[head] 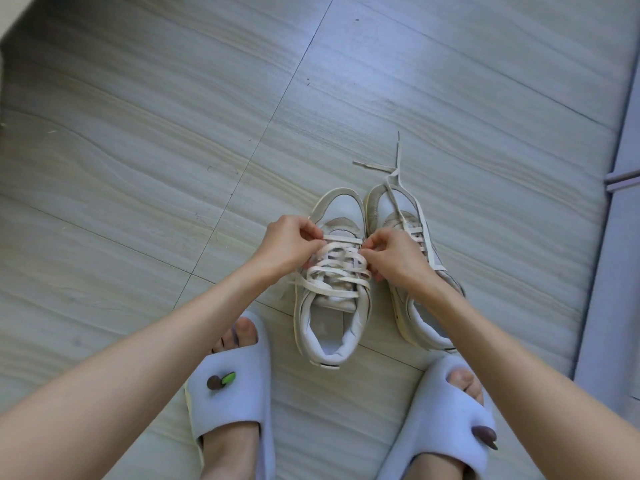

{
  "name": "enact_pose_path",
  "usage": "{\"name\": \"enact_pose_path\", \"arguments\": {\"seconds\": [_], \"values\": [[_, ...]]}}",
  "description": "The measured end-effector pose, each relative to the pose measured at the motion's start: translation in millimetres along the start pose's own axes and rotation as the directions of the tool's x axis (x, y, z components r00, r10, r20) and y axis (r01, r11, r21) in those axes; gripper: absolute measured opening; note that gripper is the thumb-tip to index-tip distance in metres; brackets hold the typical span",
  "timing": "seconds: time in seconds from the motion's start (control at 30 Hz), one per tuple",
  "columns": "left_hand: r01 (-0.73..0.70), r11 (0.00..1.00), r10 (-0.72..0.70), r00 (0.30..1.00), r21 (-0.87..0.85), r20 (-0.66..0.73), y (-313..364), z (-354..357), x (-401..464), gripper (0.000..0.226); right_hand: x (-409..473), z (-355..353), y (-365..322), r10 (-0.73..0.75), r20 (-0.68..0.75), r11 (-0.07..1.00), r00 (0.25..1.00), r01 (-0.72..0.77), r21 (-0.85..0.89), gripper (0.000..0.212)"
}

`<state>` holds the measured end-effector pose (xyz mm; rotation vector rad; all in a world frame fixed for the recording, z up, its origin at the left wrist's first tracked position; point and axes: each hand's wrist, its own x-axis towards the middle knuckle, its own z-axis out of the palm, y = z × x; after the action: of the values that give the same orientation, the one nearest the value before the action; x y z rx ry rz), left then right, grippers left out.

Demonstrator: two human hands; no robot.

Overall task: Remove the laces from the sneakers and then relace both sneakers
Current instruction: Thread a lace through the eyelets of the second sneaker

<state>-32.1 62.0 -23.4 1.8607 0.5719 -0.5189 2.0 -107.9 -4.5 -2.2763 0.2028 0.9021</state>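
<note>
Two white sneakers stand side by side on the floor, toes pointing away from me. The left sneaker has its cream lace loosely crossed over the tongue. My left hand pinches that lace at the sneaker's left side, near the upper rows. My right hand pinches the lace at its right side. The right sneaker lies partly under my right wrist. Its lace trails forward over the toe onto the floor.
My feet in pale slippers, the left and the right, stand just before the sneakers. Grey wood-look floor tiles spread all around. A pale wall or door edge runs down the right side.
</note>
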Motion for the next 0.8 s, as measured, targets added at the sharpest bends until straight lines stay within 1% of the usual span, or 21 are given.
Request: {"name": "enact_pose_path", "arguments": {"seconds": [0.03,0.1,0.13,0.27,0.37,0.43,0.5,0.6,0.7,0.8], "values": [[-0.015,1.000,0.014,1.000,0.026,0.009,-1.5,0.1,-1.0,0.008,-0.5,1.7,1.1,-0.005,0.000,1.000,1.000,0.005,-0.008,0.008],[-0.061,0.992,0.060,0.998,0.111,0.006,-4.6,-1.7,-2.9,0.017,-2.5,4.4,3.1,-0.015,0.016,0.999,1.000,0.014,0.037,0.004],[-0.081,0.983,0.082,0.997,0.164,0.000,-6.1,-2.0,-4.5,0.018,-4.4,6.1,4.3,-0.021,0.026,0.998,0.999,0.020,0.058,0.004],[-0.153,0.933,0.171,0.985,0.325,-0.025,-13.9,1.1,-13.7,0.005,-12.7,15.9,9.9,-0.055,0.012,0.997,0.998,0.054,0.057,0.007],[-0.203,0.886,0.227,0.974,0.417,-0.008,-18.0,1.6,-17.9,0.009,-17.5,21.0,12.4,-0.086,0.021,0.996,0.996,0.086,0.007,0.014],[-0.293,0.795,0.312,0.949,0.532,0.057,-18.6,1.6,-19.0,0.013,-19.4,23.3,12.7,-0.093,0.015,0.996,0.996,0.094,-0.008,0.015],[-0.385,0.700,0.373,0.915,0.601,0.152,-18.2,2.2,-18.2,0.017,-20.9,25.5,11.2,-0.114,-0.014,0.992,0.993,0.113,-0.055,0.015],[-0.465,0.606,0.374,0.882,0.645,0.285,-18.0,1.2,-14.1,0.019,-23.9,28.1,6.0,-0.175,-0.050,0.967,0.983,0.162,-0.198,0.015],[-0.501,0.549,0.352,0.865,0.669,0.358,-20.2,-0.3,-11.1,0.011,-27.6,29.6,2.2,-0.225,-0.044,0.941,0.973,0.206,-0.268,0.013],[-0.518,0.522,0.344,0.855,0.678,0.388,-19.9,-1.3,-11.8,0.012,-28.7,29.8,1.5,-0.263,-0.021,0.919,0.965,0.244,-0.311,0.015]]}}
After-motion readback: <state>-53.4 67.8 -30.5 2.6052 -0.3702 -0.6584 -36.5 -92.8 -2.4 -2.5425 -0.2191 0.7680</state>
